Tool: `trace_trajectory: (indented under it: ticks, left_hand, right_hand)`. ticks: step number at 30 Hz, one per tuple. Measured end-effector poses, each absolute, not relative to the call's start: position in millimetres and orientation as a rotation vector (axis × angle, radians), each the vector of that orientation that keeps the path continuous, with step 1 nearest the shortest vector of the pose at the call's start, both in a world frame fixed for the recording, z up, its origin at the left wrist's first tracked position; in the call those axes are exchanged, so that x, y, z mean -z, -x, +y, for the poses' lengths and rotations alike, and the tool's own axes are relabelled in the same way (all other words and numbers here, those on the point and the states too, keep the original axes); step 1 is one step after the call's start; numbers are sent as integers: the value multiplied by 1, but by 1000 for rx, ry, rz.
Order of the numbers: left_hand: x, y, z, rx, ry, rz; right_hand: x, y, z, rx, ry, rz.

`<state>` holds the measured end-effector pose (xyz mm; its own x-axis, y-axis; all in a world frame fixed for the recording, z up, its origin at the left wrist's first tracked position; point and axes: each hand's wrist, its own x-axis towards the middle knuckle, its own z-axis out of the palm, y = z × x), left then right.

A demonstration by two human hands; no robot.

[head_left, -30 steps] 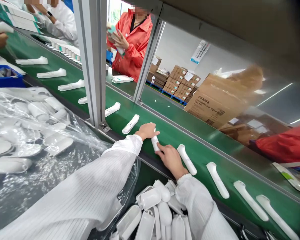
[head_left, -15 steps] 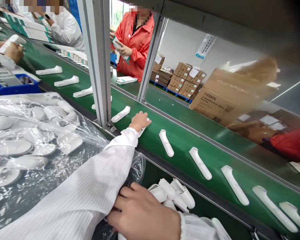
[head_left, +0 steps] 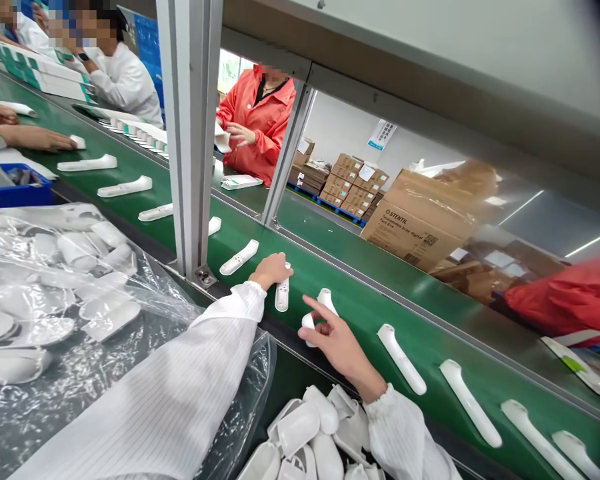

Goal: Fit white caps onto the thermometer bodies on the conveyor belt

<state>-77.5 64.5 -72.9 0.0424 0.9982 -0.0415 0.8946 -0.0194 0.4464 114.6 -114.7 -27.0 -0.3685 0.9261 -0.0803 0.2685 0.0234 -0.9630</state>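
Right fingers (head_left: 323, 309): pinching a white cover (head_left: 307, 321), index extended. Left fingers (head_left: 285, 269): gripping a white device (head_left: 282, 297) by its far end, I think; contact part-hidden. Device: on the green belt (head_left: 360, 301). Loose covers (head_left: 300, 428): near side. Step, I judge: joining; next calls for alignment.

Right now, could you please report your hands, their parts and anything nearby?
Left hand on a white device; right hand holding a small white piece; metal post standing farther left.
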Motion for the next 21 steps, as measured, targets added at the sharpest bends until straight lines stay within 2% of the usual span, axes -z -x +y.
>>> trace_trajectory:
  ticks: [5,9,13,21]
  left_hand:
    - [82,69,67,-419,-2075,1839]
    - [81,61,62,-387,-2094,1806]
    - [76,50,53,-358,-2111,1801]
    - [69,29,36,-333,-2149,1915]
  right_hand:
    - [58,-137,-107,-1204,1303,-1675]
    - [55,-168,-128,-859,1419,-2074]
    - [42,-188,-139,-768,1348,-2450]
    - [47,-137,-93,-350,1597,-2237]
